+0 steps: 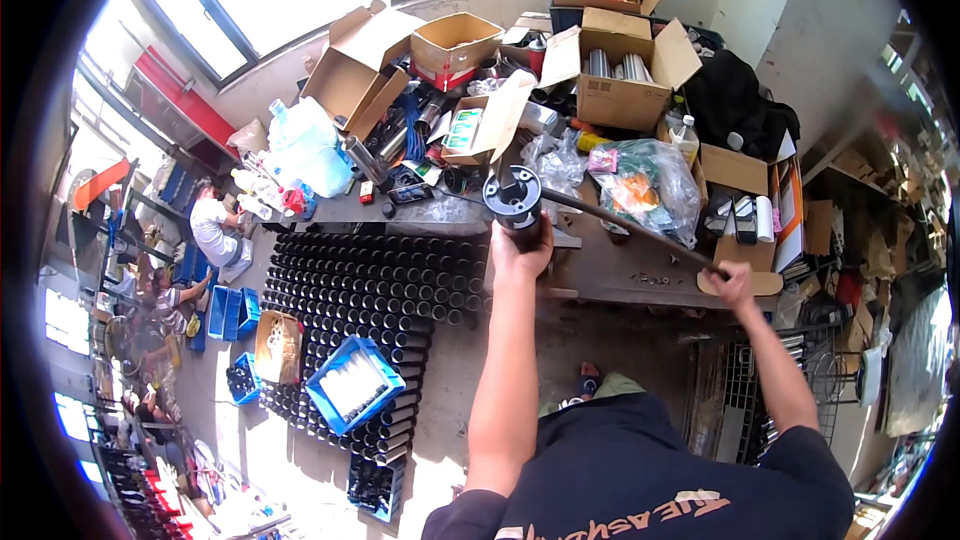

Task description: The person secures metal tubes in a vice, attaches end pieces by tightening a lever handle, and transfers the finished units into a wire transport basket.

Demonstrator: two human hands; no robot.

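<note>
My left hand is wrapped round a black cylinder at the front edge of the workbench. The cylinder's top end faces up and shows a round metal face with several small holes. My right hand is closed round the far right end of a long dark bar. The bar slants up and left from that hand to the cylinder's top. How its left end meets the cylinder I cannot make out.
Open cardboard boxes, plastic bags and loose parts crowd the workbench. Rows of black tubes stand on the floor at the left, with a blue crate on them. Other people sit farther left.
</note>
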